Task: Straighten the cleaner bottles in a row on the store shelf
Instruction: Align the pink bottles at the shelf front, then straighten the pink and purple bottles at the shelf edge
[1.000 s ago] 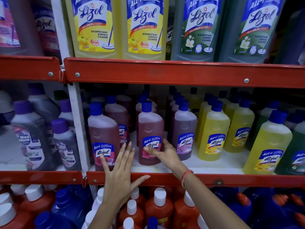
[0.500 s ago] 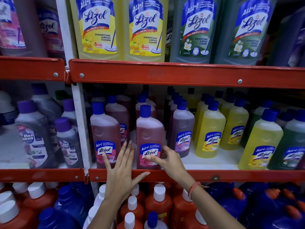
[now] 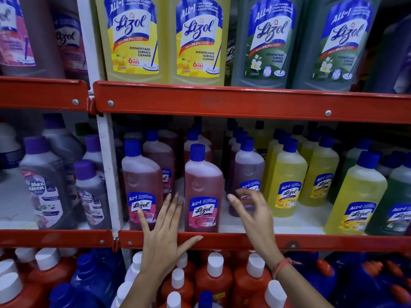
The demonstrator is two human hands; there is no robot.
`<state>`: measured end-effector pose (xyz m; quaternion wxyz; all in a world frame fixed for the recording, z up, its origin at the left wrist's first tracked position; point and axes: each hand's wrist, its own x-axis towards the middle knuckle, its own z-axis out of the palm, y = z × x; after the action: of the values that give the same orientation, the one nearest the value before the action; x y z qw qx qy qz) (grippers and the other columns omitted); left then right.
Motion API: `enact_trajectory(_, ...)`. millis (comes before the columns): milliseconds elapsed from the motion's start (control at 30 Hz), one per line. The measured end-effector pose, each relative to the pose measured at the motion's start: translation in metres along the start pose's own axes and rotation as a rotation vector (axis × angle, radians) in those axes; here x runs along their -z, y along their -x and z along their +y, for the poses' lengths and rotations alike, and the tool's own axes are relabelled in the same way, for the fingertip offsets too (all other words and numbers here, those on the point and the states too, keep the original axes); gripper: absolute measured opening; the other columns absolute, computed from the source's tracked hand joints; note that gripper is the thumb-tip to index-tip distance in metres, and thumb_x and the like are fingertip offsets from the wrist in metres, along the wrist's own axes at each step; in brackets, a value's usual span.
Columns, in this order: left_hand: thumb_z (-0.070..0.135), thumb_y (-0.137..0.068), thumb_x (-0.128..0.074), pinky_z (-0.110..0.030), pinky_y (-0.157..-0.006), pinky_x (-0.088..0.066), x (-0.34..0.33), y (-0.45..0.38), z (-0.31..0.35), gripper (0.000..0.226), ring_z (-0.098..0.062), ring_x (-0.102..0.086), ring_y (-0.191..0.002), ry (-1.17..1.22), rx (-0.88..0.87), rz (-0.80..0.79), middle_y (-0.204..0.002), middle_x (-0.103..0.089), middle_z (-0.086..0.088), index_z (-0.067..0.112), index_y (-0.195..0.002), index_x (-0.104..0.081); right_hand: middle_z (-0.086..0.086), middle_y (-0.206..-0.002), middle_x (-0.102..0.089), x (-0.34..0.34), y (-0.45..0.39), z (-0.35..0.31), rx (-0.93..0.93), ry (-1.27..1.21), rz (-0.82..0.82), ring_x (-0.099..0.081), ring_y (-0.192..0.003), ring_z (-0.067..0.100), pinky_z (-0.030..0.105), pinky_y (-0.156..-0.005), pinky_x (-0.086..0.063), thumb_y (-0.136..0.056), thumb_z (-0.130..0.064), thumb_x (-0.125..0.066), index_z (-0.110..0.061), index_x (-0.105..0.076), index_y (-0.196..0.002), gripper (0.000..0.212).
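Two pink Lizol bottles stand upright at the front lip of the middle shelf (image 3: 244,240), long axes vertical, blue caps up, labels facing out, each filled with pink liquid to the shoulder. The left hand (image 3: 164,232) lies flat with fingers spread, between the left pink bottle (image 3: 142,185) and the right pink bottle (image 3: 203,190), thumb on the red edge. The right hand (image 3: 253,216) hovers open and curled, gripping nothing, before a purple bottle (image 3: 249,172). Right of it stand three front yellow bottles (image 3: 287,174).
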<state>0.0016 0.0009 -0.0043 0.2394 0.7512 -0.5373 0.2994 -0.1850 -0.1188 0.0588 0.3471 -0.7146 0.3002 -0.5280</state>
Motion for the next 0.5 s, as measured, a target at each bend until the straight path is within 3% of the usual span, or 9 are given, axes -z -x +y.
enact_trajectory(100, 0.080, -0.084, -0.028, -0.067, -0.118, 0.005, -0.004, 0.001, -0.001, 0.090, -0.017, -0.018, -0.150, -0.012, -0.003, 0.023, -0.157, -0.035, -0.003, 0.014, -0.144, -0.039, -0.001, -0.112, -0.053, 0.012, -0.007, 0.013, 0.025, 0.091, 0.194, -0.062, -0.095, 0.014, 0.016, -0.073, -0.050, -0.085, -0.040, -0.066, -0.017, -0.059, -0.115, 0.039)
enact_trajectory(167, 0.077, -0.086, -0.027, -0.070, -0.116, 0.000, -0.008, 0.002, -0.002, 0.085, -0.018, -0.024, -0.147, -0.030, -0.005, 0.036, -0.151, -0.045, -0.005, 0.012, -0.136, -0.050, -0.001, -0.123, -0.045, 0.016, -0.014, 0.023, -0.017, 0.114, 0.210, -0.057, -0.109, 0.019, 0.020, -0.083, -0.050, -0.087, -0.035, -0.067, -0.014, -0.050, -0.129, 0.051)
enact_trajectory(267, 0.072, -0.089, -0.029, -0.072, -0.115, 0.000, -0.012, 0.003, -0.004, 0.078, -0.021, -0.040, -0.138, -0.078, -0.020, 0.049, -0.140, -0.059, -0.008, 0.011, -0.127, -0.059, 0.003, -0.141, -0.044, 0.017, -0.027, 0.035, -0.086, 0.120, 0.098, -0.047, -0.126, 0.015, 0.026, -0.099, -0.041, -0.087, -0.038, -0.067, -0.013, -0.034, -0.146, 0.072)
enact_trajectory(333, 0.069, -0.091, -0.028, -0.069, -0.117, 0.003, -0.014, 0.005, -0.003, 0.074, -0.024, -0.049, -0.132, -0.092, -0.023, 0.054, -0.133, -0.064, -0.009, 0.010, -0.120, -0.063, 0.004, -0.141, -0.051, 0.015, -0.036, 0.041, -0.140, 0.063, 0.002, -0.053, -0.124, 0.016, 0.022, -0.095, -0.044, -0.084, -0.043, -0.068, -0.015, -0.029, -0.149, 0.081)
enact_trajectory(433, 0.060, -0.097, -0.025, -0.057, -0.122, 0.003, -0.017, 0.013, 0.002, 0.067, -0.023, -0.046, -0.128, -0.036, -0.005, 0.082, -0.126, -0.068, -0.010, 0.008, -0.117, -0.063, 0.004, -0.126, -0.062, 0.014, -0.048, 0.046, -0.220, -0.022, -0.082, -0.063, -0.110, 0.019, 0.010, -0.079, -0.051, -0.078, -0.045, -0.073, -0.016, -0.035, -0.143, 0.080)
enact_trajectory(500, 0.056, -0.099, -0.026, -0.054, -0.123, -0.001, -0.016, 0.017, 0.006, 0.064, -0.022, -0.044, -0.128, -0.013, 0.013, 0.087, -0.126, -0.067, -0.010, 0.008, -0.120, -0.062, 0.005, -0.124, -0.065, 0.015, -0.057, 0.048, -0.269, -0.091, -0.105, -0.065, -0.108, 0.019, 0.022, -0.087, -0.055, -0.063, -0.060, -0.077, -0.018, -0.039, -0.138, 0.094)
